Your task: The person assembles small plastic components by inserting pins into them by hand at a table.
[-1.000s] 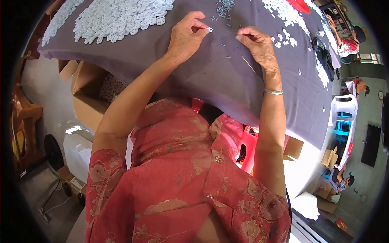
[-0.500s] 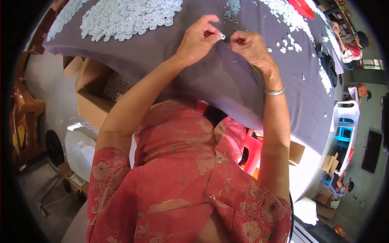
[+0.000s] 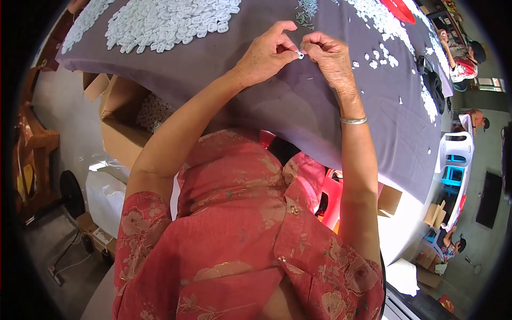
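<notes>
Between the thumb and forefinger of my left hand (image 3: 262, 57) is a small white plastic piece (image 3: 301, 55) with holes in it. My right hand (image 3: 332, 60), with a silver bangle at its wrist, is closed in a pinch right at that piece's edge. Whatever its fingertips hold is too small to make out. Just beyond the hands lies a little heap of thin grey-blue pins (image 3: 307, 13). A broad pile of similar white pieces (image 3: 173, 22) spreads over the dark tablecloth (image 3: 213, 69) to the left.
More white pieces (image 3: 381, 22) lie at the far right by a red tray (image 3: 399, 9), with a small cluster (image 3: 383, 57) nearer. An open cardboard box (image 3: 125, 141) of white pieces stands below the table's left edge. Another person (image 3: 463, 63) sits at the far right.
My right hand has come left and slightly up, from a gap beside the white piece to meeting it. My left hand has shifted slightly right with the piece.
</notes>
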Demonstrator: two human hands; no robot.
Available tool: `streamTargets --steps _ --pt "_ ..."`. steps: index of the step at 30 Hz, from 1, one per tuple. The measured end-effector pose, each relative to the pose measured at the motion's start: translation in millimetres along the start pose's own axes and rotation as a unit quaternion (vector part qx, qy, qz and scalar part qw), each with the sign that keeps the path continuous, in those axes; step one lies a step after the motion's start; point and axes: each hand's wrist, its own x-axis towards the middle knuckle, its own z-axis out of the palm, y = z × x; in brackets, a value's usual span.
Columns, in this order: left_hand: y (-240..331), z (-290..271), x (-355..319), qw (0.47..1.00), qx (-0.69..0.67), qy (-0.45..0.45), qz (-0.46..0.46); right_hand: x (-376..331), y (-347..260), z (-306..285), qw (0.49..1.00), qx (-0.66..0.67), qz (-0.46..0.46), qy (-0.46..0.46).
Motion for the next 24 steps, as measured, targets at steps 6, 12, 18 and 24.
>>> streamTargets --steps 6,12,18,24 --pt "-2.1 0.5 0.4 1.0 -0.005 0.001 0.012 -0.2 1.7 -1.8 0.999 -0.031 0.01 -0.008" --pt "-1.1 0.8 0.2 1.0 0.021 0.007 0.017 -2.4 -1.1 0.8 0.999 -0.047 0.002 -0.006" --pt "-3.3 1.3 -0.6 1.0 0.014 0.013 0.023 -1.3 4.4 -0.7 0.999 -0.049 -0.008 -0.016" --pt "-5.7 0.5 -1.0 1.0 0.016 0.016 0.022 0.8 6.5 1.3 0.999 -0.047 -0.002 -0.023"
